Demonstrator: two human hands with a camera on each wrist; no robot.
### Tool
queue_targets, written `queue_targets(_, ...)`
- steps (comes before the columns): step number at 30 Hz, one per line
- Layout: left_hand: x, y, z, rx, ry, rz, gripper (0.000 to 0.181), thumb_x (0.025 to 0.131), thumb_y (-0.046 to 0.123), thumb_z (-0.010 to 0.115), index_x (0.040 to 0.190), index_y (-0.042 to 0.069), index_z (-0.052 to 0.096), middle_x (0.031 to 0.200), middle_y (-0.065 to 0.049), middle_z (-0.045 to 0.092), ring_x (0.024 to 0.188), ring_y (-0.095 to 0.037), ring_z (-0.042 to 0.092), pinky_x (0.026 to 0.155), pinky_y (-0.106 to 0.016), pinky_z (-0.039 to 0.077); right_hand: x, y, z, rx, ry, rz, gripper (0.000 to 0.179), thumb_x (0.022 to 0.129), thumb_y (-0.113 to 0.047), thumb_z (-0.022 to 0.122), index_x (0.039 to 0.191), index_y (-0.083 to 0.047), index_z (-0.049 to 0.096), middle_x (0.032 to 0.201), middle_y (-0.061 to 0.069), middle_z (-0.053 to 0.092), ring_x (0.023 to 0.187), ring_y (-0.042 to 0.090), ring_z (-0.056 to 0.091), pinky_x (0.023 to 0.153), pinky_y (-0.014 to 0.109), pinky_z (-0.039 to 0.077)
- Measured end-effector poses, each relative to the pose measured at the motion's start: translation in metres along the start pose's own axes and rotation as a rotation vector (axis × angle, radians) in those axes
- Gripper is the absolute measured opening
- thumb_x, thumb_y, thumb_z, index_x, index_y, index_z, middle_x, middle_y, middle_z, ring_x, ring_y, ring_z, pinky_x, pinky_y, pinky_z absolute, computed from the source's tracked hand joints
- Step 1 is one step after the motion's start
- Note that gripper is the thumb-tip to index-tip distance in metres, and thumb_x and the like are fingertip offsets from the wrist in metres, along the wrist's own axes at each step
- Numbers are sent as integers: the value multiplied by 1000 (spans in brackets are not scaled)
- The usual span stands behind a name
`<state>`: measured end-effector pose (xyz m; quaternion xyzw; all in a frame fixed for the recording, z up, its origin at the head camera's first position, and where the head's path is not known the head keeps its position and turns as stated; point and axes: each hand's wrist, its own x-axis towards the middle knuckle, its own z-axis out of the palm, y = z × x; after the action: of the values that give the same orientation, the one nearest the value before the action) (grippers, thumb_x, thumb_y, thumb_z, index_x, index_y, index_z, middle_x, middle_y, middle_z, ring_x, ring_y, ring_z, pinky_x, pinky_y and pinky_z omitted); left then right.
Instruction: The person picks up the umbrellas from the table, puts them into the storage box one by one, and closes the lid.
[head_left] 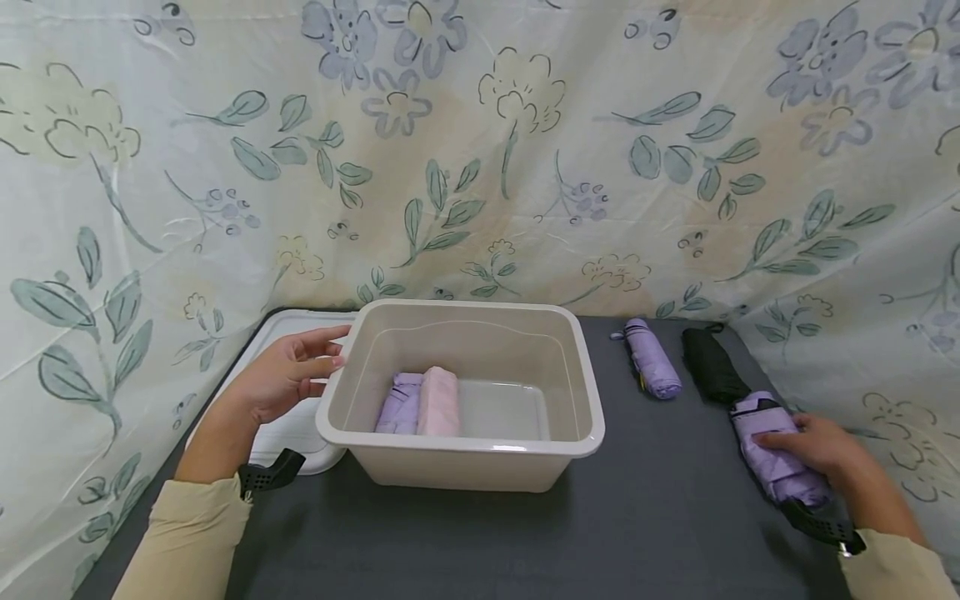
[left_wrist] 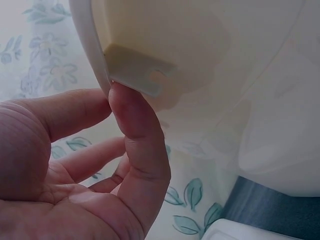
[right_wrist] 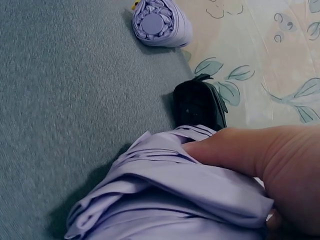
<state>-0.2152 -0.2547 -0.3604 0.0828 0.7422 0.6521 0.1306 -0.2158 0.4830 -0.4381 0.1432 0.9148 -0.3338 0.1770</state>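
A beige plastic bin [head_left: 472,467] stands in the middle of the table. My left hand [head_left: 288,375] pinches the rim at the bin's left side, and the left wrist view shows finger and thumb meeting on that rim [left_wrist: 92,45]. Inside the bin, a purple folded bundle [head_left: 401,404] and a pink one [head_left: 438,402] lie side by side at the left. At the far right my right hand [head_left: 813,454] grips a folded purple umbrella [head_left: 776,458]; its loose fabric folds [right_wrist: 170,190] fill the lower right wrist view. The fingers under it are mostly hidden.
Just beyond the gripped umbrella lies a black pouch-like bundle [head_left: 712,367]. Left of that is another folded purple umbrella [head_left: 652,358]. A white lid [head_left: 296,437] lies partly behind the bin on the dark table [head_left: 450,550]. Floral curtain [head_left: 480,233] encloses the back and sides.
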Motion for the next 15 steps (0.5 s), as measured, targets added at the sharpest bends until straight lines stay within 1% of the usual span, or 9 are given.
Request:
queue_targets(3, -1, 1, 0, -3, -1, 3, 68, 101, 12, 65, 159, 1, 31, 106, 3, 66, 95, -9, 70, 82, -32, 62, -1, -3, 2, 35, -11, -14, 77, 95, -35, 69, 131, 21, 31, 87, 14, 62, 72, 21, 66, 64, 39, 56)
queue_targets(8, -2, 2, 0, -12, -3, 4, 68, 101, 13, 64, 159, 2, 31, 107, 3, 66, 95, -9, 71, 81, -31, 62, -1, -3, 3, 58, -10, -40, 70, 96, -33, 68, 128, 20, 36, 87, 10, 63, 72, 20, 66, 63, 38, 57)
queue_targets(11, -2, 2, 0, -24, -7, 6, 68, 101, 12, 64, 159, 1, 31, 107, 2, 66, 95, -9, 71, 81, -31, 62, -2, 2, 3, 92, -8, -61, 69, 97, -32, 68, 129, 20, 37, 85, 5, 65, 71, 19, 67, 63, 38, 58)
queue_targets(13, -2, 2, 0, -33, -10, 9, 67, 101, 11, 64, 159, 1, 31, 107, 1, 66, 94, -10, 71, 81, -32, 62, -3, 4, 3, 122, -2, -69, 71, 98, -32, 67, 133, 21, 35, 84, 3, 66, 71, 18, 68, 64, 38, 59)
queue_targets(15, -2, 2, 0, -40, -14, 12, 68, 101, 10, 64, 159, 0, 31, 107, 1, 66, 94, -9, 71, 80, -31, 62, -5, 6, 3, 128, 21, -73, 77, 97, -32, 68, 137, 22, 32, 86, 4, 66, 71, 18, 67, 64, 38, 59)
